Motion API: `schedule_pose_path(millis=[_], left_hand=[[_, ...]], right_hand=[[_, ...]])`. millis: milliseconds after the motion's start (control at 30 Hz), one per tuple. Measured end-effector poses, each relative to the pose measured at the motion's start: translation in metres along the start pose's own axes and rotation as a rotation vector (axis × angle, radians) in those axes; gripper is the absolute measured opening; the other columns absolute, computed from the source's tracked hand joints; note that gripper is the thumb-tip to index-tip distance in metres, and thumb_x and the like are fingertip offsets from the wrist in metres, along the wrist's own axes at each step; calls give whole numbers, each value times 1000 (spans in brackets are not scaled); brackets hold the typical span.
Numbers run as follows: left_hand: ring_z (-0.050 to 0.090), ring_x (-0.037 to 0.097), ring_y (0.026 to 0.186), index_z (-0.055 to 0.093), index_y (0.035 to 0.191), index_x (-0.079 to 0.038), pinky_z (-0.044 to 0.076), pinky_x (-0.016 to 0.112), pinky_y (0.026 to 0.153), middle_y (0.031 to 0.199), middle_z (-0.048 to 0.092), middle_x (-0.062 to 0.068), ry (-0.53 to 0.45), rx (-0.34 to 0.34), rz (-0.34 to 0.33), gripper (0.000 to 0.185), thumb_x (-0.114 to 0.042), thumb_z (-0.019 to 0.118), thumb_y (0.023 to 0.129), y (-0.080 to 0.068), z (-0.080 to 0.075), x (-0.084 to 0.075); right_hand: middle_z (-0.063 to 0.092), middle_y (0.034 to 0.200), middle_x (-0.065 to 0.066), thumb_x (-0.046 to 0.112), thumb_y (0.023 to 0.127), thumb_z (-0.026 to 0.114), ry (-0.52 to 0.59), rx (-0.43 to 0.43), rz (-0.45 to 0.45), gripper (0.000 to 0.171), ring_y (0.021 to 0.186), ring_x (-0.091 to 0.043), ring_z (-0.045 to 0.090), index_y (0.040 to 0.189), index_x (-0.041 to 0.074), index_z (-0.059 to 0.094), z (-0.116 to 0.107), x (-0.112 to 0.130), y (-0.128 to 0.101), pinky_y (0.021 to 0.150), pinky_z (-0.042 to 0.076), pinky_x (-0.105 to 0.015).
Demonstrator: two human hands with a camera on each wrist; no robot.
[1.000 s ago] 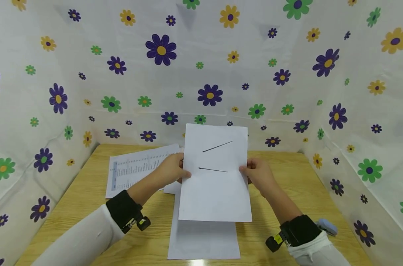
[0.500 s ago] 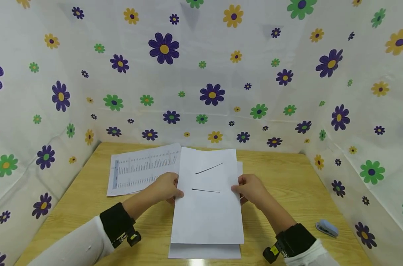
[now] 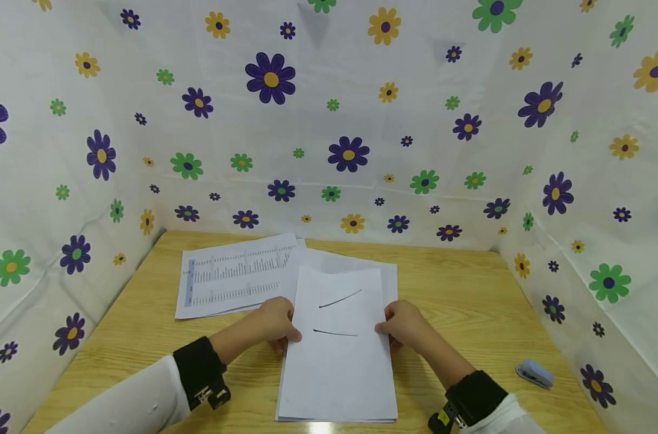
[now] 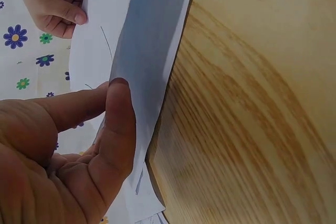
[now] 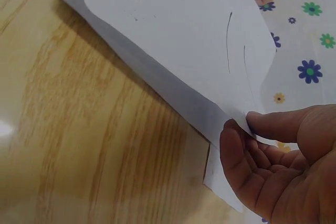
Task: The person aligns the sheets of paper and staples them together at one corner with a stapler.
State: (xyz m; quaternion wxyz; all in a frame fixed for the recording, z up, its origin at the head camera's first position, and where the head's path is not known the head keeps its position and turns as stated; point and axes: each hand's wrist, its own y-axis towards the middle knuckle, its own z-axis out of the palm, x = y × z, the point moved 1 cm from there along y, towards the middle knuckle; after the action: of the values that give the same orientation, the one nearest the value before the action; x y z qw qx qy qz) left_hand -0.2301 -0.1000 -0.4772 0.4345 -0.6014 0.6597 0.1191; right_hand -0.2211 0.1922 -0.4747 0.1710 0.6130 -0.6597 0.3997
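Where the tabletop (image 3: 448, 283) comes to its near edge, about midway between its sides, the head view shows the sheet (image 3: 340, 374), marked with two dark strokes, over the paper below (image 3: 391, 277). The left hand (image 3: 275, 322) pinches its left edge, the right hand (image 3: 407, 324) its right edge. The near ends look almost in line, though a thin rim of the lower paper shows; at the far end much more is uncovered. Printed pages (image 3: 234, 277) lie toward the far left corner, and a stapler (image 3: 535, 372) near the right edge.

In the left wrist view, thumb and forefinger pinch the sheet's edge, and a shaded strip shows beside it. Pinching lightly and evenly would probably avoid a crease there.

In the right wrist view, the right thumb and fingers pinch the opposite edge, the sheet lying slightly askew over the paper below. Squaring the near corners first seems wise, then lowering both sides together and sliding the fingers out sideways, so that neither layer is dragged. The bowed middle could shift the alignment if one side were released early.
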Motion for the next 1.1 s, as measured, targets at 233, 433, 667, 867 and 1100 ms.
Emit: schedule_pose_path(millis=[233, 433, 667, 867, 1100], left_hand=[[68, 21, 49, 58, 78, -1, 58, 31, 49, 59, 67, 12, 76, -10, -16, 28, -4, 85, 79, 3, 3, 3], [68, 21, 48, 57, 76, -1, 58, 32, 48, 57, 66, 12, 108, -23, -36, 29, -6, 85, 80, 2, 3, 4], [67, 21, 46, 59, 70, -2, 57, 32, 46, 53, 65, 10, 175, -56, -15, 29, -9, 84, 81, 0, -1, 4], [68, 22, 47, 58, 74, -2, 57, 32, 46, 55, 67, 11, 218, -38, -31, 28, -13, 83, 83, -1, -5, 3], [69, 22, 49, 58, 76, -2, 58, 31, 47, 61, 68, 12, 209, -10, -64, 28, -14, 82, 85, -3, -5, 1]], right_hand=[[64, 71, -12, 8, 89, 77, -75, -11, 1, 17, 56, -21, 64, 87, 1, 62, 2, -3, 2, 52, 57, -33], [64, 75, -10, 7, 89, 77, -85, -19, 9, 16, 63, -22, 65, 90, 0, 63, 1, -4, 4, 56, 58, -34], [64, 75, -11, 6, 88, 78, -111, -24, 6, 16, 61, -23, 65, 86, 1, 62, -2, -4, 3, 55, 57, -34], [64, 73, -11, 6, 88, 76, -118, -30, -1, 13, 58, -22, 64, 89, 0, 64, -2, -3, 3, 53, 55, -32], [65, 72, -11, 5, 88, 76, -117, -31, 5, 18, 58, -22, 65, 100, -4, 66, 0, -3, 2, 54, 56, -33]])
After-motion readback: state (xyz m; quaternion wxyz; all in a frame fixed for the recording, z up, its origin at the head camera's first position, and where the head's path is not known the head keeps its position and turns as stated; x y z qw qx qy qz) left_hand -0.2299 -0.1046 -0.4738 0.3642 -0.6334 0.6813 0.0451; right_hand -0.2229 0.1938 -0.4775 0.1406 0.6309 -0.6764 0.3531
